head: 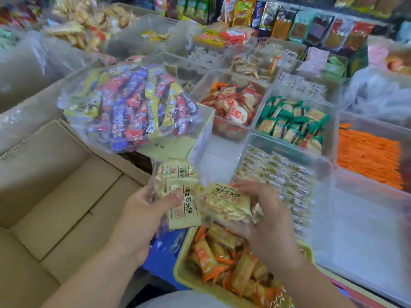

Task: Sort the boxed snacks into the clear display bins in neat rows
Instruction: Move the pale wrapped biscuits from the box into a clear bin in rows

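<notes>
Left stack: cream snack packets [183, 207] were upright in the left hand's hold, label facing up.
Right stack: more of the same packets [226, 203] lay tilted just under the right fingertips, touching the left stack.
Left hand [138, 221]: thumb was pressed on the front packet, fingers curled behind the stack, gripping it.
Right hand [269, 221]: fingers were bent over the stack's top edge, holding it; the blur hid how many packets, perhaps three or four.
Clear bin [289, 150]: just beyond the right fingertips, holding rows of small pale packets.
Yellow tray [178, 270]: below both hands, filled with orange packets.
Cardboard box [66, 196]: beside the left knuckles, flaps open.
Bag of sweets [131, 103]: well beyond the left fingertips.
</notes>
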{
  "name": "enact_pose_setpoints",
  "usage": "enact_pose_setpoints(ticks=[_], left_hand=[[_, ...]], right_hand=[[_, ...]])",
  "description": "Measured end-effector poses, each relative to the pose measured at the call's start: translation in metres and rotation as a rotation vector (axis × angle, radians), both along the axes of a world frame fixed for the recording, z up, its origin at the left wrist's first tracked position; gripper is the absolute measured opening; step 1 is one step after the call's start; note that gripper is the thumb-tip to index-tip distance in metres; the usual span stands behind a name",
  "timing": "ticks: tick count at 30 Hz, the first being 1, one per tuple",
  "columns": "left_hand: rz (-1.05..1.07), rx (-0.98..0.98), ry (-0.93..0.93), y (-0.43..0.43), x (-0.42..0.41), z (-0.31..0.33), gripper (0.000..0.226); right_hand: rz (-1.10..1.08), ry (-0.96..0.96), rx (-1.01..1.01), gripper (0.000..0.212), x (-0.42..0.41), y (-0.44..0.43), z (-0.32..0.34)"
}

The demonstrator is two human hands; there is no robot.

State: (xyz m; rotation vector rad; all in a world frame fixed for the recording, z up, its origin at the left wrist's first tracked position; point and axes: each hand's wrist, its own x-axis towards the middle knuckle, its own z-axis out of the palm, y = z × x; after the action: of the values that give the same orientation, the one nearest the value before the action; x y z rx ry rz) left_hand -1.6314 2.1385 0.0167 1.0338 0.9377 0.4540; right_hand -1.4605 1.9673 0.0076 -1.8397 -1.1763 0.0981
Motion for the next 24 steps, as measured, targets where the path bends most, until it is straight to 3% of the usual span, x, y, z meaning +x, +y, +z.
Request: enact_pose_setpoints(ticks=[3,5,9,12,14,17,21,24], left_hand=[[-0.004,-0.016,0.036,-0.016,0.028,-0.009,0.03],[0.002,-0.02,0.047,-0.022,0.043,-0.015,0.026],[0.023,-0.047,0.038,-0.03,0.062,-0.021,0.04],[0.047,-0.128,-0.016,-0.033,0.069,-0.027,0.039],[0.053,-0.177,-0.022,-0.034,0.071,-0.03,0.044],[0.048,-0.175,-0.007,-0.034,0.071,-0.032,0.05],[0.064,-0.165,-0.004,-0.033,0.069,-0.033,0.049],[0.087,-0.17,0.013,-0.034,0.066,-0.036,0.054]], right_hand=[[-0.156,0.133,0.047,0.049,0.024,-0.026,-0.005],[-0.259,0.268,0.1,0.037,0.044,-0.037,-0.009],[-0.436,0.444,0.152,0.017,0.091,-0.045,-0.023],[-0.451,0.274,0.025,0.025,0.129,-0.036,-0.038],[-0.402,0.2,-0.1,0.013,0.148,-0.019,-0.047],[-0.331,0.066,-0.268,0.027,0.166,0.011,-0.063],[-0.19,-0.074,-0.67,0.009,0.168,0.051,-0.078],[-0.099,-0.071,-0.87,0.027,0.164,0.069,-0.086]])
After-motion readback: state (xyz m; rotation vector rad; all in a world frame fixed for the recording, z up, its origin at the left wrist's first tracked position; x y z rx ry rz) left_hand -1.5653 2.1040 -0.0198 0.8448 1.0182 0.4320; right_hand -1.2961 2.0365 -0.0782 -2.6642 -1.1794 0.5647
